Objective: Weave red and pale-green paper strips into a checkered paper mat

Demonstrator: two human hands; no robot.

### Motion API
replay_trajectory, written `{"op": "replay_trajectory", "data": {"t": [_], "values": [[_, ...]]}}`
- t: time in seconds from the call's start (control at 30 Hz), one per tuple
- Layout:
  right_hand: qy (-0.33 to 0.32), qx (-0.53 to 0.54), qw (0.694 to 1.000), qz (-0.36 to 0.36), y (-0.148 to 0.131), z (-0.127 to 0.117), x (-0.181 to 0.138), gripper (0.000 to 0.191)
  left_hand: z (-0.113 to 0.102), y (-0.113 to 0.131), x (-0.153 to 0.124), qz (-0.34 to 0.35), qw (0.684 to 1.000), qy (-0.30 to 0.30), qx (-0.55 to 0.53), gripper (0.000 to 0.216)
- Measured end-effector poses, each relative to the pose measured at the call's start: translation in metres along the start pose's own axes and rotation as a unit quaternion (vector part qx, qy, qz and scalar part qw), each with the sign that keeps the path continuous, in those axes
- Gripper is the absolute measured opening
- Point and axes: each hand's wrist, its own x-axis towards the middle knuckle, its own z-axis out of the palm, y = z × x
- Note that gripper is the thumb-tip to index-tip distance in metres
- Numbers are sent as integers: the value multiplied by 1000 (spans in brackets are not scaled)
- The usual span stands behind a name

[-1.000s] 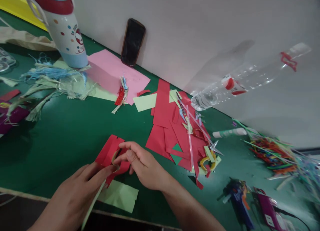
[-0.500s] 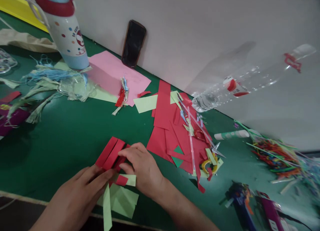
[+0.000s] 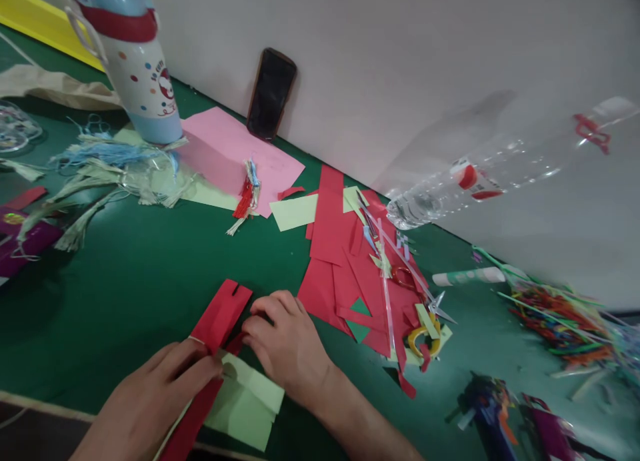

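Note:
My left hand (image 3: 150,398) is closed on red paper strips (image 3: 220,314), its thumb and fingers pressing them near the table's front edge. The red strips lie side by side with a slit between them at the far end, and one red length runs down below my fingers. Pale green paper strips (image 3: 245,401) lie under and to the right of the red ones. My right hand (image 3: 290,348) is just right of the strips, its fingertips pinched on the end of a narrow red paper strip. Part of that strip is hidden by the fingers.
Red paper sheets (image 3: 325,281) with scissors (image 3: 425,338) and scraps lie to the right. At the back stand a water bottle (image 3: 145,74), a phone (image 3: 271,94) leaning on the wall, and a clear plastic bottle (image 3: 480,171). Tassels (image 3: 115,161) lie left, coloured strips (image 3: 555,314) right.
A red strip now runs down past my left hand, where a pale green strip hung before. The gap between the red strips has narrowed, and my right hand has drawn slightly away from them.

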Motion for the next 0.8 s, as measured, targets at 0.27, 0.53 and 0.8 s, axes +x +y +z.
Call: {"op": "replay_trajectory", "data": {"t": [0.27,0.53,0.8], "values": [[-10,53,998,-42,-4,-5,-4,7,10,-5,-3,38,998,42,12,43],[-3,166,986,31,-16,-12,-21,16,10,-19,-1,77,996,42,18,36],[60,206,970,114,-22,2,-42,16,12,-15,1,59,992,111,5,26]]}}
